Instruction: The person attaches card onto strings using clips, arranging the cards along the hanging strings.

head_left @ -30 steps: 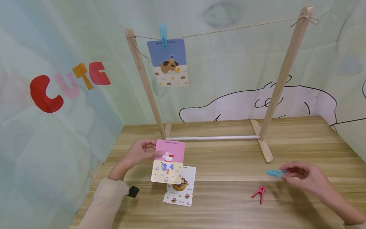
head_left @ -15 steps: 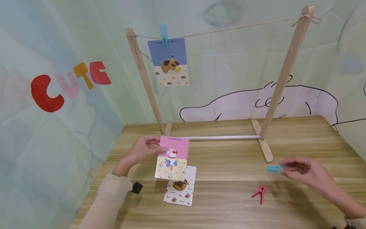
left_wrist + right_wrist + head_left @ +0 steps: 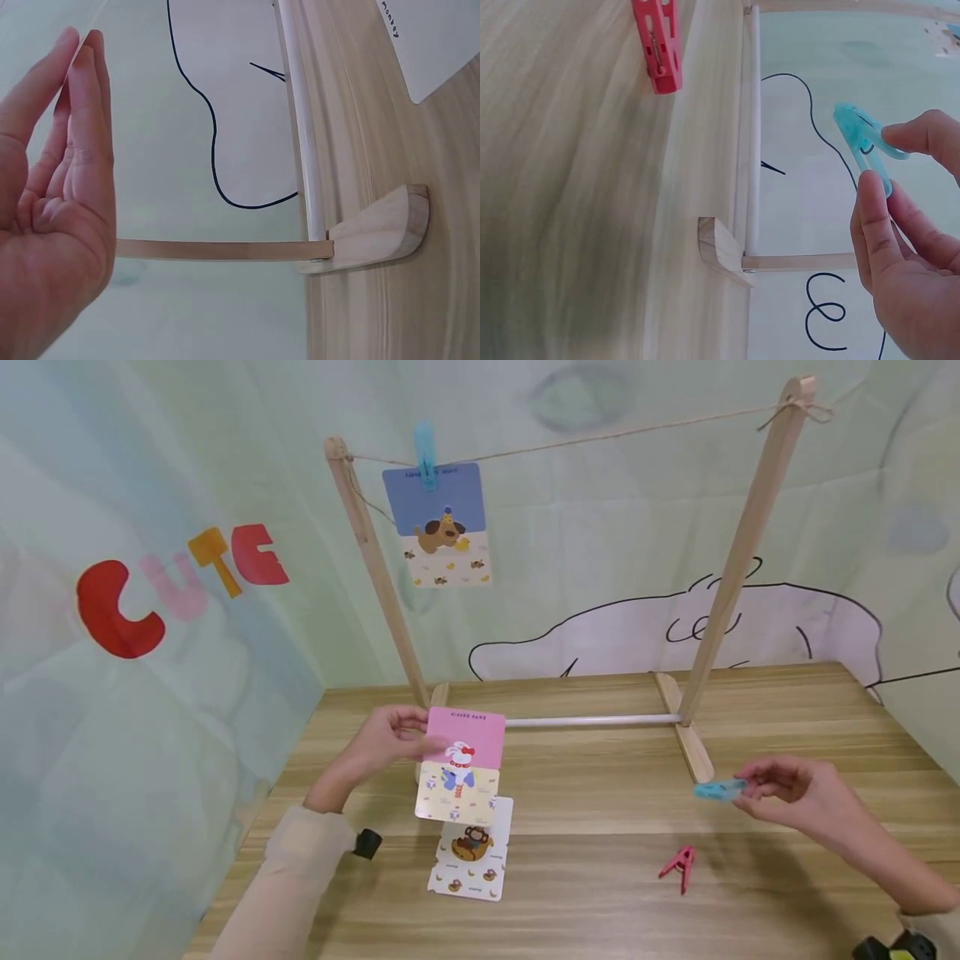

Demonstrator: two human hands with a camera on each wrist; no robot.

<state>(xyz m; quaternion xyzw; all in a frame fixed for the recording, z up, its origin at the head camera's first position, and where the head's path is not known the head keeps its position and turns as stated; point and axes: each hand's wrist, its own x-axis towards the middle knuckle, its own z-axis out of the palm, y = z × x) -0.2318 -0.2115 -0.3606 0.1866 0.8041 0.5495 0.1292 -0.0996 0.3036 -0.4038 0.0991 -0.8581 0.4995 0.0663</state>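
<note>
My left hand [image 3: 382, 745] pinches the left edge of a pink and cream rabbit card [image 3: 461, 768] between thumb and fingers, raised above the table. In the left wrist view that card shows only as a thin edge at the fingertips. The rabbit card overlaps the top of a white monkey card [image 3: 468, 864] lying on the table. Off to the right, my right hand [image 3: 795, 793] holds a light blue clothespin [image 3: 866, 142], thumb on one handle and fingers on the other. Below it lies a red clothespin [image 3: 680, 867] on the table.
A wooden stand has left post [image 3: 378, 572] and right post [image 3: 750, 543], joined low by a white rod [image 3: 592, 721]. Twine [image 3: 622, 435] runs between their tops. A puppy card [image 3: 442, 552] hangs from it by a blue clothespin [image 3: 426, 456]. A printed curtain [image 3: 585, 527] stands behind.
My left hand has carried the rabbit card up and to the right, uncovering more of the monkey card. My right hand has risen slightly with the blue clothespin.
</note>
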